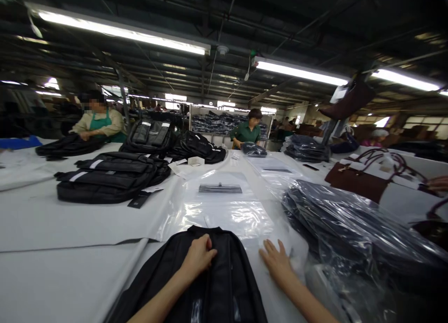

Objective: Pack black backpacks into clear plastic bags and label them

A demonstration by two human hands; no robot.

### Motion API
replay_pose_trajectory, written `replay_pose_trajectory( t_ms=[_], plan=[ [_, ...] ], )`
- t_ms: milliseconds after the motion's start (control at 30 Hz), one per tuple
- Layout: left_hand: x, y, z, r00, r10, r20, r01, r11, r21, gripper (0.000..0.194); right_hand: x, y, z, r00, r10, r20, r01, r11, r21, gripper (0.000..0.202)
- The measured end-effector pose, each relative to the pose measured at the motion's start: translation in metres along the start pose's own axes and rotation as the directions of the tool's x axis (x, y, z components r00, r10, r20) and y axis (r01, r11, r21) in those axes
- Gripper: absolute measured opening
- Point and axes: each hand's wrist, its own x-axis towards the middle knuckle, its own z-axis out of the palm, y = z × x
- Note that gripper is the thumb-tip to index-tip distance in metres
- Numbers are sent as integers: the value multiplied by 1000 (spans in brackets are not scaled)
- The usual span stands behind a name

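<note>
Left hand curls over a black backpack, hold unclear; right hand spreads beside it, gripping nothing, as if steadying clear plastic

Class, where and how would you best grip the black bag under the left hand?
The black bag is probably best gripped at its top edge, fingers curling over from the far end, because that end narrows and points away from the camera.

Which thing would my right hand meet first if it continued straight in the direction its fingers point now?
Most likely the clear plastic spread on the table, just ahead of the right hand; whether they touch now is unclear.
</note>
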Motion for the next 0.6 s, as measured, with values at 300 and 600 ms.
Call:
replay_pose_trajectory(
  t_ms=[300,600],
  plan=[
    [-68,-17,-108,970,28,-243,-24,1000,19,34,5,-24,-48,927,-145,-346,219,958,186,41],
    [-187,-129,-70,896,-288,-337,297,954,-26,75,-15,-94,-38,995,-43,89,-26,756,654,67]
  ],
)
